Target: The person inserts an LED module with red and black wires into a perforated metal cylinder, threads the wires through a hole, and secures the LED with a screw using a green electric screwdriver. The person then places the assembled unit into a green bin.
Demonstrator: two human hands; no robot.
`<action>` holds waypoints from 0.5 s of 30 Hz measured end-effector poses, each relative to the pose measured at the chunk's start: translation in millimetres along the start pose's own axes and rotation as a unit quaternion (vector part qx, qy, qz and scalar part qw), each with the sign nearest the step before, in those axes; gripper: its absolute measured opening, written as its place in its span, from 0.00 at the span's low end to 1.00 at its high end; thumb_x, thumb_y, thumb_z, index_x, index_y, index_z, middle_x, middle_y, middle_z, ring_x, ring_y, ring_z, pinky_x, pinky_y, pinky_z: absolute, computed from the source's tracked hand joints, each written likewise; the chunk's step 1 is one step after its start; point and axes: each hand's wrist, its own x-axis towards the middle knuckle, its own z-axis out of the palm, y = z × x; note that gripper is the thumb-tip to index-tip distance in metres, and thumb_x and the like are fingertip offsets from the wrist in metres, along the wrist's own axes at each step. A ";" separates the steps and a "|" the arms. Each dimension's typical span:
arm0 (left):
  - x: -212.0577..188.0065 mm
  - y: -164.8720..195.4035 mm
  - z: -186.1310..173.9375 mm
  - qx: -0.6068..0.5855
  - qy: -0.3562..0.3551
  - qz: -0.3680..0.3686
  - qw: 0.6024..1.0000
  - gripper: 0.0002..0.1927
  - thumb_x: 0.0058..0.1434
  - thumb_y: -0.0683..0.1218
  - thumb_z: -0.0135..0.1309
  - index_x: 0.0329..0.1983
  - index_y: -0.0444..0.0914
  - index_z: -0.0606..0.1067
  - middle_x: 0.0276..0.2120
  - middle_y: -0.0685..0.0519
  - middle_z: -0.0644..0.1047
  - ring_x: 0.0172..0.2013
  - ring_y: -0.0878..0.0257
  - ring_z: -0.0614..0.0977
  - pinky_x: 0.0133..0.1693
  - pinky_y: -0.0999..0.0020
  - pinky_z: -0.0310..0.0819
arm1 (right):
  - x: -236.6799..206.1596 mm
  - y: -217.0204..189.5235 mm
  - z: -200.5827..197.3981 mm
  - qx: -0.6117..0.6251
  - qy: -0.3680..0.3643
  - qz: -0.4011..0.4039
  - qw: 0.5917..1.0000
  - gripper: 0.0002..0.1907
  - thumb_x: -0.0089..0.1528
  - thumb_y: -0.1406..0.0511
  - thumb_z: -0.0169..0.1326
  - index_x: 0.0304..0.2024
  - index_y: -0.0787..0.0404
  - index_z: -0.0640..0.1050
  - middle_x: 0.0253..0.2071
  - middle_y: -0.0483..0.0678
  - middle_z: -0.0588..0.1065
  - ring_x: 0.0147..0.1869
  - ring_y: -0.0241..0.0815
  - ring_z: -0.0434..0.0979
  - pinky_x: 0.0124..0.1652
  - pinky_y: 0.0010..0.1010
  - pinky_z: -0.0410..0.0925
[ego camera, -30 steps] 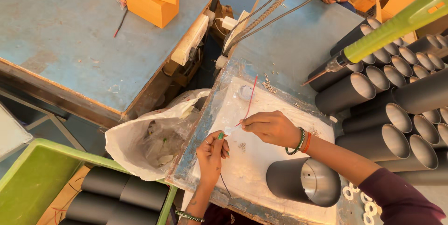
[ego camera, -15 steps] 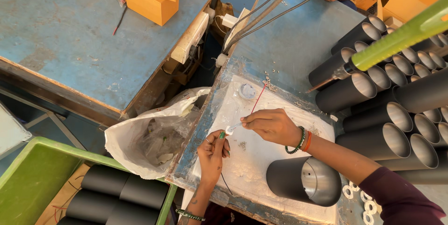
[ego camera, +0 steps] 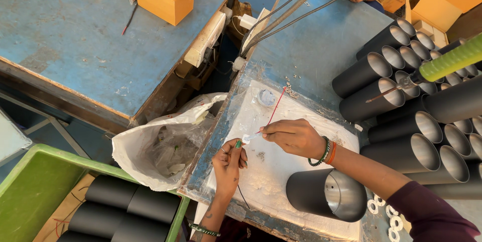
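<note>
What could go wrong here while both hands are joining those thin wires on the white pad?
The black cylinder lies on its side at the pad's edge, close under the right hand; a nudge of the forearm could roll it. The red wire trails loose across the white pad and might snag. The left hand pinches very small parts that could slip.

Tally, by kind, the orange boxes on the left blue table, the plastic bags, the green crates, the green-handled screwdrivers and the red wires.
Orange boxes: 2
White plastic bag: 1
Green crate: 1
Green-handled screwdriver: 1
Red wire: 1
Total: 6
</note>
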 end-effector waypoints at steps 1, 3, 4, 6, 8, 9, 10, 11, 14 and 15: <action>0.2 -0.2 0.0 -0.002 -0.002 0.001 1.000 0.12 0.70 0.44 0.51 0.43 0.30 0.80 0.22 0.54 0.77 0.20 0.72 0.72 0.23 0.77 0.65 | 0.2 -0.1 -0.4 -0.010 -0.006 -0.010 1.000 0.03 0.59 0.73 0.62 0.36 0.64 0.83 0.41 0.45 0.81 0.42 0.37 0.85 0.36 0.25 0.78; 0.6 -0.8 -0.1 -0.004 -0.005 0.003 1.000 0.12 0.70 0.44 0.51 0.43 0.30 0.80 0.22 0.54 0.77 0.20 0.72 0.72 0.23 0.77 0.65 | 0.7 -0.5 -1.0 -0.027 -0.013 -0.029 0.999 0.03 0.59 0.73 0.62 0.36 0.64 0.83 0.41 0.45 0.81 0.43 0.38 0.84 0.36 0.26 0.77; 0.8 -1.0 -0.1 -0.004 -0.006 0.004 1.000 0.12 0.70 0.44 0.51 0.43 0.30 0.80 0.22 0.54 0.77 0.20 0.72 0.72 0.23 0.77 0.65 | 0.9 -0.7 -1.2 -0.034 -0.013 -0.037 0.999 0.02 0.60 0.73 0.62 0.36 0.64 0.83 0.41 0.45 0.80 0.43 0.38 0.84 0.36 0.26 0.78; 1.0 -1.3 -0.2 -0.004 -0.006 0.003 1.000 0.11 0.70 0.44 0.51 0.43 0.30 0.80 0.22 0.54 0.77 0.20 0.72 0.72 0.23 0.77 0.65 | 0.9 -1.1 -1.7 -0.039 -0.013 -0.044 0.998 0.01 0.60 0.73 0.62 0.35 0.64 0.83 0.41 0.45 0.80 0.44 0.38 0.84 0.36 0.26 0.78; 1.0 -1.8 -0.5 -0.004 -0.005 -0.002 1.000 0.12 0.70 0.44 0.51 0.43 0.30 0.80 0.22 0.54 0.77 0.20 0.72 0.72 0.23 0.77 0.64 | 0.2 -1.3 -2.3 -0.035 -0.010 -0.038 0.999 0.01 0.60 0.73 0.62 0.35 0.64 0.82 0.41 0.45 0.80 0.44 0.38 0.84 0.37 0.26 0.78; 1.1 -1.9 -0.4 -0.004 -0.006 -0.002 1.000 0.11 0.70 0.44 0.51 0.43 0.30 0.80 0.22 0.54 0.77 0.20 0.72 0.72 0.23 0.77 0.64 | -0.3 -1.2 -2.4 -0.029 -0.009 -0.027 0.999 0.01 0.60 0.73 0.62 0.35 0.64 0.83 0.41 0.45 0.81 0.43 0.37 0.84 0.35 0.25 0.77; 1.1 -2.1 -0.2 -0.003 -0.008 -0.002 1.000 0.11 0.70 0.44 0.51 0.43 0.30 0.80 0.22 0.54 0.77 0.20 0.72 0.72 0.23 0.77 0.64 | -0.9 -1.0 -2.3 -0.024 -0.007 -0.015 1.000 0.02 0.60 0.73 0.62 0.35 0.64 0.83 0.41 0.45 0.81 0.42 0.36 0.84 0.34 0.25 0.77; 1.2 -2.1 -0.1 -0.003 -0.010 -0.002 1.000 0.11 0.70 0.44 0.51 0.43 0.30 0.80 0.22 0.54 0.77 0.20 0.72 0.72 0.23 0.77 0.64 | -1.5 -0.7 -2.0 -0.019 -0.006 -0.003 1.000 0.02 0.60 0.73 0.62 0.35 0.64 0.84 0.41 0.44 0.82 0.41 0.36 0.84 0.32 0.24 0.76; 0.7 -1.6 -0.9 0.008 -0.014 -0.001 1.000 0.12 0.70 0.44 0.51 0.43 0.30 0.80 0.22 0.54 0.77 0.20 0.72 0.71 0.23 0.77 0.64 | -2.2 1.0 0.8 -0.005 0.007 0.013 1.000 0.00 0.60 0.71 0.63 0.34 0.62 0.84 0.42 0.45 0.83 0.40 0.35 0.84 0.33 0.23 0.77; 0.9 -1.4 -0.9 0.007 -0.016 0.000 1.000 0.12 0.70 0.44 0.51 0.43 0.30 0.80 0.22 0.54 0.77 0.20 0.72 0.71 0.23 0.77 0.64 | -2.5 1.4 1.6 -0.011 0.000 0.009 1.000 0.00 0.60 0.71 0.63 0.34 0.62 0.84 0.42 0.44 0.83 0.40 0.35 0.85 0.33 0.23 0.77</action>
